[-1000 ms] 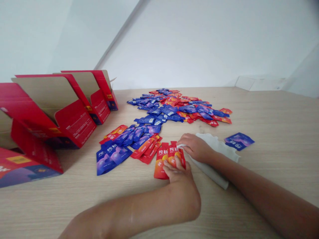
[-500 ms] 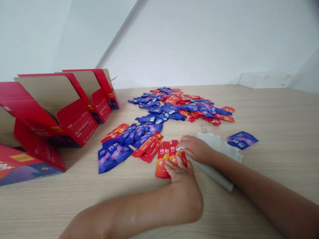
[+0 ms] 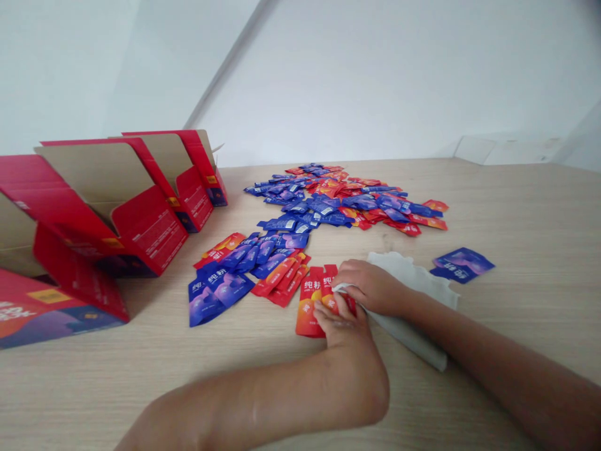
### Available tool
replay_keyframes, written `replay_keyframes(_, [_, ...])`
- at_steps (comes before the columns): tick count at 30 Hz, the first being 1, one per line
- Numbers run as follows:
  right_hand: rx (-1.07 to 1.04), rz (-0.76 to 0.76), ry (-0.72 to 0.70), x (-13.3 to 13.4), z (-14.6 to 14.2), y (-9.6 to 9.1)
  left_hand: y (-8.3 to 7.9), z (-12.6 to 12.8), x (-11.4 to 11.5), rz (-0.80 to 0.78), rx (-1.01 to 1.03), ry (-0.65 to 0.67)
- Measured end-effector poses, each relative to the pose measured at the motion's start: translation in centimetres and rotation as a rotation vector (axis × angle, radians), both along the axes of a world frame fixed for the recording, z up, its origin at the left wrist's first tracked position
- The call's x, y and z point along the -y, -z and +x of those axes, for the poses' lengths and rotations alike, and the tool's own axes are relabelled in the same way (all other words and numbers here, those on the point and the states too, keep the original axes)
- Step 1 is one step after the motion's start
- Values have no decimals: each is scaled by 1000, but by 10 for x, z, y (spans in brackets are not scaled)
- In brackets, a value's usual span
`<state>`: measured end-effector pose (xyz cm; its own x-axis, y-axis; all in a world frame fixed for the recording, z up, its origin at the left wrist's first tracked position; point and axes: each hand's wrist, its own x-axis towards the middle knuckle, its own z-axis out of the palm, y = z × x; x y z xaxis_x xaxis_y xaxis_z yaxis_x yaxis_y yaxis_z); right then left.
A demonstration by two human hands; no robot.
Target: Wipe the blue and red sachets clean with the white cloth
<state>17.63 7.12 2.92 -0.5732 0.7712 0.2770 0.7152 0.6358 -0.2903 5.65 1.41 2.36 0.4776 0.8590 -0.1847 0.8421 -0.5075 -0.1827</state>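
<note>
My left hand clasps two red sachets while my right hand grips a white cloth against them, with sorted rows nearer me and a loose heap left beyond.

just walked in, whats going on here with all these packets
A person is working at a wooden table with both hands. The left hand is pressed on a few red sachets, and the right hand rests on a white cloth beside them. More red and blue sachets lie spread across the table, one blue sachet sits apart on the right, and open red cartons stand to the left.
</note>
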Motion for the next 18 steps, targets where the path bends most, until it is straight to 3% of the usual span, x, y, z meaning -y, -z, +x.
replay_keyframes(5, [17, -2, 41, -8, 12, 5, -7, -1, 1, -10, -6, -19])
replay_keyframes(14, [16, 10, 65, -11, 12, 8, -18, 2, -10, -201, -102, -46])
replay_keyframes(18, [3, 29, 64, -11, 15, 6, -23, -2, -16, -273, -71, 34])
